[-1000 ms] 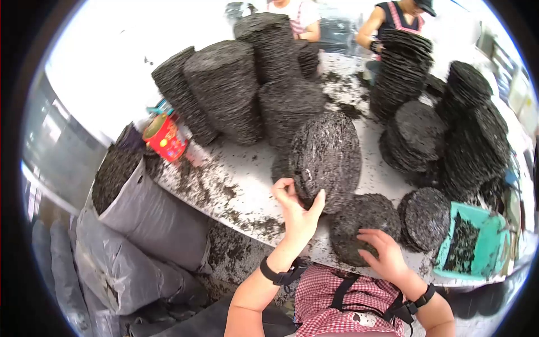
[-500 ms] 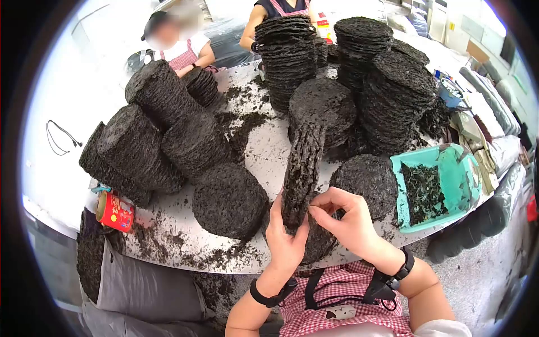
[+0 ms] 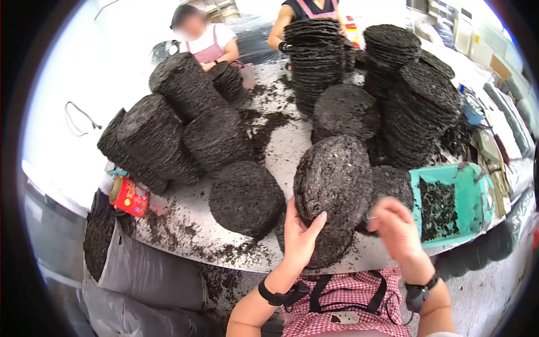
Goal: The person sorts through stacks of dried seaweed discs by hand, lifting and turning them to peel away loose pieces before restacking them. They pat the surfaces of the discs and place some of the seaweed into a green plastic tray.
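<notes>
My left hand (image 3: pixel 303 233) holds a round, dark disc of dried seaweed (image 3: pixel 334 180) by its lower edge, thumb on the face toward me. The disc is tilted up, its broad face showing light specks. Just right of it, my right hand (image 3: pixel 396 227) is raised with fingers curled and blurred. A tiny pale, shiny thing shows at its fingertips, too small to name. Below the held disc lies another seaweed disc (image 3: pixel 328 253), partly covered. A further round seaweed stack (image 3: pixel 393 188) is partly hidden behind my right hand.
Leaning stacks of seaweed discs (image 3: pixel 149 137) stand left, and tall stacks (image 3: pixel 424 112) right. A turquoise tub (image 3: pixel 477 194) with dark scraps sits at the right edge, a red can (image 3: pixel 130 196) at the left. Crumbs litter the white table (image 3: pixel 281 149). Two people work across it.
The held disc has turned from edge-on to show its broad face. My right hand has come away from it to the right. The whole view has shifted slightly.
</notes>
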A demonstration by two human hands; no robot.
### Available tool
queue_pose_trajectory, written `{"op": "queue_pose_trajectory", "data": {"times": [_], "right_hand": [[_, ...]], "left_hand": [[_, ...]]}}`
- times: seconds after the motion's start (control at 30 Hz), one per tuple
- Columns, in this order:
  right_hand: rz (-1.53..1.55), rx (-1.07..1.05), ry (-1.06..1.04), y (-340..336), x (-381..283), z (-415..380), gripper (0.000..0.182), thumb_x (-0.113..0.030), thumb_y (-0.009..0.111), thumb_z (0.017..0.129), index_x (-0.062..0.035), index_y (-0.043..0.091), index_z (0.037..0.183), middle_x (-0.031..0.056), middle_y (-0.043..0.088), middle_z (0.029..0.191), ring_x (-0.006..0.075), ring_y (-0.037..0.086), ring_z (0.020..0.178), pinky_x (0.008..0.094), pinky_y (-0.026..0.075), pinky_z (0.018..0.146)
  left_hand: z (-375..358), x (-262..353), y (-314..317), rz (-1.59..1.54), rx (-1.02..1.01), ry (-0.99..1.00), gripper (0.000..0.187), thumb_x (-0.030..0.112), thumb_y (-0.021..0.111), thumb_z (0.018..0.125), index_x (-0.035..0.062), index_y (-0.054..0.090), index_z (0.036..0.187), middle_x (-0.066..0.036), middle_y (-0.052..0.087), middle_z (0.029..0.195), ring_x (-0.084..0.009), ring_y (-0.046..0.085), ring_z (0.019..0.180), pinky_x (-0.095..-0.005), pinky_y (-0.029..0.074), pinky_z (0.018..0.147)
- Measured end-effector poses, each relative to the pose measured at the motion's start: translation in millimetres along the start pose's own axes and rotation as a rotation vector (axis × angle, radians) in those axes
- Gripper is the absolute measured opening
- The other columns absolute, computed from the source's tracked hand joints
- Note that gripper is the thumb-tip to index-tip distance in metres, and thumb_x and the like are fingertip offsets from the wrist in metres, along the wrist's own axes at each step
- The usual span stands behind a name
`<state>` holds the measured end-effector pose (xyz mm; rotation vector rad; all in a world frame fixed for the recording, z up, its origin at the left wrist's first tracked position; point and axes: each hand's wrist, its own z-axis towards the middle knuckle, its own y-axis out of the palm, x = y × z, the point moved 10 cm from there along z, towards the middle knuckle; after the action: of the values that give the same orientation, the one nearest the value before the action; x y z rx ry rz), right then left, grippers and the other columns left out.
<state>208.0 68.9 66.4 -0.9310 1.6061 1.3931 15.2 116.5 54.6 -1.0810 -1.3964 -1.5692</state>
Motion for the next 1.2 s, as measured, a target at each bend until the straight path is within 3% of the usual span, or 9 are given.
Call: {"op": "queue_pose_trajectory", "data": {"times": [0.07, 0.17, 0.23, 0.3, 0.53, 0.63, 0.77, 0.9, 1.2], "right_hand": [[-0.111, 0.224, -0.134, -67.8, -15.6, -3.0, 0.003, -0.003, 0.056, 0.08, -0.0048, 0.054, 0.08, -0.0011, 0.052, 0.073, 0.0096, 0.047, 0.067, 0.0253, 0.038, 0.057], [0.441, 0.553, -0.184, -224.3, -2.0, -15.2, 0.007, -0.002, 0.053, 0.088, -0.0041, 0.058, 0.092, 0.0017, 0.054, 0.084, 0.014, 0.05, 0.071, 0.0246, 0.042, 0.064], [0.533, 0.797, -0.1, -362.3, 36.6, -37.7, 0.028, -0.007, 0.051, 0.091, 0.0045, 0.048, 0.117, 0.0132, 0.051, 0.123, 0.0195, 0.055, 0.102, 0.0268, 0.047, 0.087], [0.525, 0.863, -0.144, -382.6, 30.7, -54.7, 0.04, -0.011, 0.052, 0.092, 0.0041, 0.04, 0.128, 0.0141, 0.046, 0.131, 0.0206, 0.051, 0.112, 0.0274, 0.046, 0.091], [0.32, 0.893, -0.171, -307.6, 37.1, -52.7, 0.062, -0.012, 0.056, 0.09, 0.0003, 0.022, 0.141, 0.0149, 0.038, 0.139, 0.0275, 0.029, 0.134, 0.0413, 0.03, 0.107], [0.133, 0.918, -0.165, -257.9, 19.4, -45.2, 0.043, -0.024, 0.061, 0.089, -0.0092, 0.052, 0.128, 0.0035, 0.043, 0.137, 0.0212, 0.033, 0.13, 0.0357, 0.024, 0.107], [-0.362, 0.324, -0.148, -108.2, 3.4, -23.7, 0.013, -0.016, 0.065, 0.083, -0.0043, 0.061, 0.088, 0.0061, 0.063, 0.11, 0.0187, 0.057, 0.1, 0.0326, 0.041, 0.091], [-1.028, -0.36, -0.528, 64.2, 0.7, -51.6, 0.067, -0.027, 0.08, 0.065, -0.0043, 0.048, 0.12, 0.0157, 0.04, 0.137, 0.0372, 0.028, 0.133, 0.0512, 0.024, 0.108], [-0.631, -0.573, -0.3, 69.9, 36.6, -42.4, 0.047, -0.011, 0.076, 0.068, -0.0052, 0.049, 0.105, 0.0171, 0.031, 0.143, 0.0391, 0.022, 0.136, 0.0457, 0.028, 0.109]], "left_hand": [[-0.4, -0.9, -5.9, -0.034, -0.019, -0.007, 0.081, -0.001, 0.065, 0.081, -0.0051, 0.013, 0.143, -0.014, 0.036, 0.139, -0.0214, 0.039, 0.126, -0.0336, 0.033, 0.104], [-7.4, -4.7, -18.1, -0.166, -0.027, -0.086, 0.071, -0.001, 0.063, 0.081, 0.0009, 0.024, 0.14, -0.01, 0.042, 0.134, -0.0198, 0.043, 0.122, -0.0333, 0.035, 0.101], [-14.2, -5.4, -29.1, -0.199, -0.013, -0.145, 0.067, 0.0, 0.063, 0.081, 0.0042, 0.029, 0.138, -0.008, 0.046, 0.131, -0.0191, 0.045, 0.119, -0.0331, 0.036, 0.099], [-23.4, 2.4, -42.4, -0.2, 0.036, -0.132, 0.065, 0.0, 0.063, 0.082, 0.0026, 0.029, 0.138, -0.009, 0.046, 0.131, -0.0196, 0.046, 0.119, -0.0335, 0.036, 0.1], [-59.1, -4.1, -89.6, -0.383, 0.312, -0.271, 0.045, 0.006, 0.063, 0.081, 0.0006, 0.046, 0.122, -0.008, 0.056, 0.115, -0.021, 0.054, 0.106, -0.0377, 0.043, 0.094], [-66.2, -8.8, -85.0, -0.434, 0.27, -0.274, 0.04, 0.015, 0.061, 0.083, 0.0013, 0.052, 0.119, -0.009, 0.057, 0.116, -0.0244, 0.053, 0.111, -0.0434, 0.041, 0.097], [-78.0, -31.6, -66.2, -0.409, 0.234, -0.321, 0.052, 0.008, 0.061, 0.081, 0.001, 0.042, 0.129, -0.011, 0.053, 0.122, -0.0266, 0.052, 0.113, -0.0481, 0.04, 0.098], [-85.4, -41.4, -38.2, -0.176, 0.111, -0.275, 0.07, 0.002, 0.065, 0.078, 0.003, 0.027, 0.137, -0.011, 0.042, 0.131, -0.0236, 0.044, 0.12, -0.0396, 0.035, 0.103], [-91.8, -58.3, -45.7, 0.044, -0.167, -0.457, 0.074, 0.003, 0.08, 0.066, 0.0016, 0.042, 0.129, -0.008, 0.051, 0.123, -0.0202, 0.051, 0.113, -0.035, 0.042, 0.098]]}}
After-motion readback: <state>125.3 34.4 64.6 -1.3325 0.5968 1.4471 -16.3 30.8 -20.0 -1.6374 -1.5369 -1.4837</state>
